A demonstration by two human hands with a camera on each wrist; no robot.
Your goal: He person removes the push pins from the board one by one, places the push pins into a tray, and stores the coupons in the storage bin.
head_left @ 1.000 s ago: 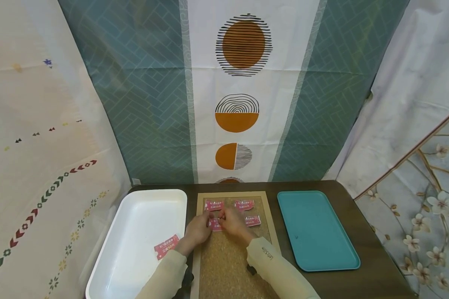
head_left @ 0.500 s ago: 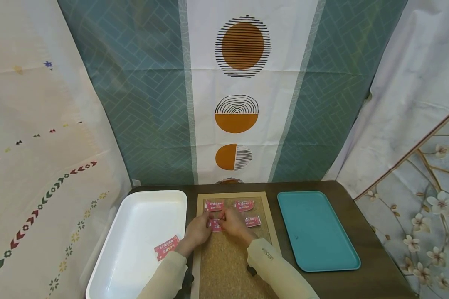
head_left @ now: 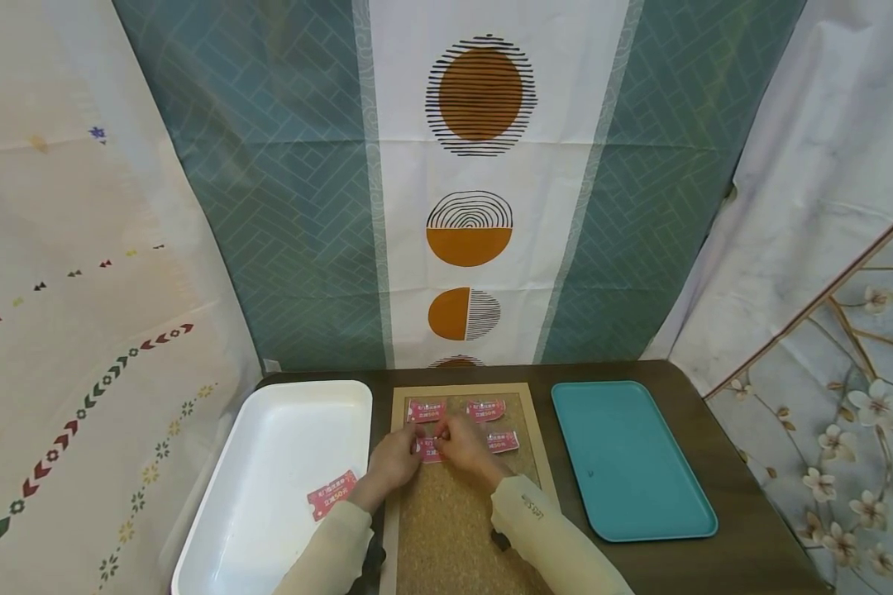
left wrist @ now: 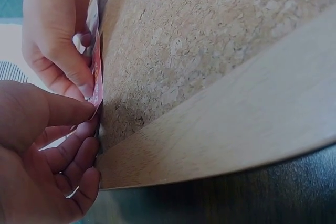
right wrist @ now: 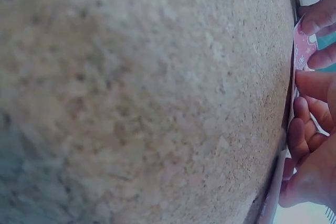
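Several pink paper coupons are on a wood-framed corkboard (head_left: pixel 457 529) in the head view. My left hand (head_left: pixel 396 459) pinches the left end of one coupon (head_left: pixel 429 451) in the second row. Beside it, my right hand (head_left: pixel 464 442) has curled fingers, with thumb and fingertip on the same coupon and its right part covered. Both hands meet at this coupon (left wrist: pixel 97 80) in the left wrist view, its strip seen nearly edge-on. Whether the right fingers also hold something small, I cannot tell. Two coupons sit above, one upper left (head_left: pixel 427 411), one upper right (head_left: pixel 485 410).
Another coupon (head_left: pixel 502 442) lies right of the right hand on the board. To the left stands a white tray (head_left: pixel 268 487) with one loose coupon (head_left: pixel 331 494) in it. A teal tray (head_left: pixel 632 463) rests at right on the dark table (head_left: pixel 752 537).
Both hands stay at the same coupon with hardly any movement. The head view has tilted slightly, shifting the scene a little downward.
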